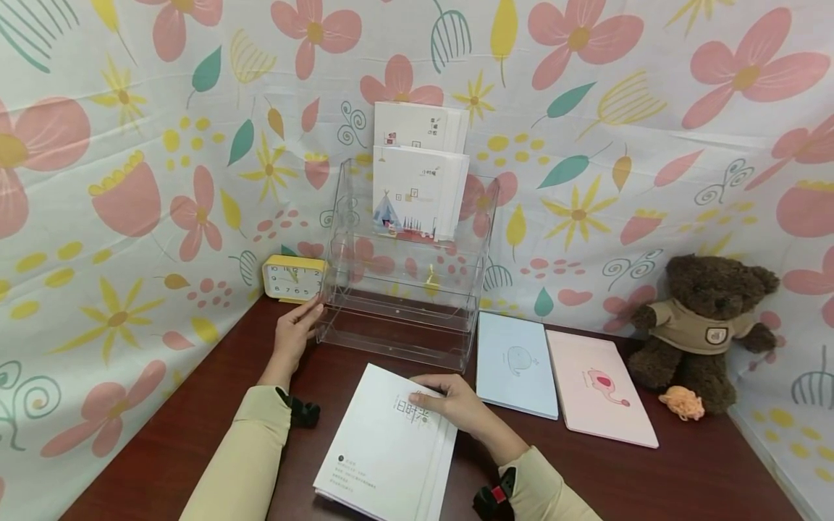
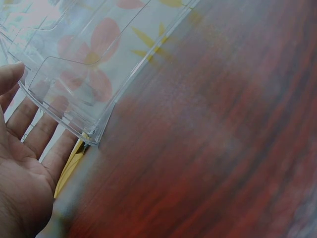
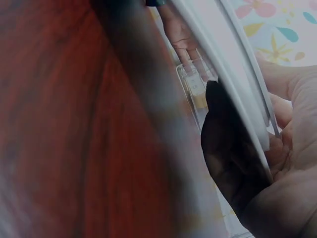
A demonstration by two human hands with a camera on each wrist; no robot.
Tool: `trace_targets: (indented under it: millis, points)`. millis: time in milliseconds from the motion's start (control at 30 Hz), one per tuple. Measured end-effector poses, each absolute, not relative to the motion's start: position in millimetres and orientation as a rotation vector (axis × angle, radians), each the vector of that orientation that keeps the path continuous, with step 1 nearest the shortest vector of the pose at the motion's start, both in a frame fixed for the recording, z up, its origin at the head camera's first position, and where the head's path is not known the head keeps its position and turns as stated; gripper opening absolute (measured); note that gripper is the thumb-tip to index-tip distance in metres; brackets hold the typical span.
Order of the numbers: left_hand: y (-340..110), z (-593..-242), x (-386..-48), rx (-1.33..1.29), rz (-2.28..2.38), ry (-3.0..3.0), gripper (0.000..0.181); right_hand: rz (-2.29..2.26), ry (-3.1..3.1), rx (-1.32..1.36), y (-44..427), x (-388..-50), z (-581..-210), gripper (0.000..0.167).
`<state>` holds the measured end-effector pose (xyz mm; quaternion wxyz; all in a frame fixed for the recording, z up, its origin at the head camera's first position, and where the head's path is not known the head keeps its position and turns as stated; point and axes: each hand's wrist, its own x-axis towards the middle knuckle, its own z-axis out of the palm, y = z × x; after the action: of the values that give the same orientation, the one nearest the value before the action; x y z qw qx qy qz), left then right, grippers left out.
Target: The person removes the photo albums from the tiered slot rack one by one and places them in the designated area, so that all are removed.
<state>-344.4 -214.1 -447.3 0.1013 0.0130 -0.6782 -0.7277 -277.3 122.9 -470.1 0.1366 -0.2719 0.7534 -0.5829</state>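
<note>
My right hand (image 1: 456,409) grips the upper right edge of a stack of white booklets (image 1: 384,449), thumb on the cover; in the right wrist view the hand (image 3: 297,134) wraps the edge of the booklets (image 3: 233,64). My left hand (image 1: 295,336) is at the lower left side of a clear tiered rack (image 1: 397,311). In the left wrist view that hand (image 2: 29,163) has its fingers extended behind the rack's side edge (image 2: 54,111), thumb near it; firm contact is unclear. Two groups of white booklets (image 1: 417,192) stand in the rack's upper tiers.
A yellow clock (image 1: 295,278) stands just left of the rack. Right of the rack lie a blue notebook (image 1: 517,365) and a pink notebook (image 1: 602,387). Farther right sit a brown teddy bear (image 1: 706,333) and a small orange item (image 1: 682,403). Patterned cloth (image 1: 580,239) hangs behind.
</note>
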Motion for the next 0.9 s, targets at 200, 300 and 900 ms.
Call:
trace_targets:
  millis: [200, 300, 900]
  points:
    - [-214, -446, -344, 0.039, -2.169, -1.995, 0.046, -1.682, 2.261, -0.727, 120, -277, -475, 0.031]
    - [-214, -445, -343, 0.043, -2.165, -2.001, 0.047, -1.662, 2.307, -0.707, 119, -278, -478, 0.031]
    - [-214, -447, -344, 0.025, -2.172, -2.002, 0.048, -1.621, 2.359, -0.732, 116, -260, -452, 0.026]
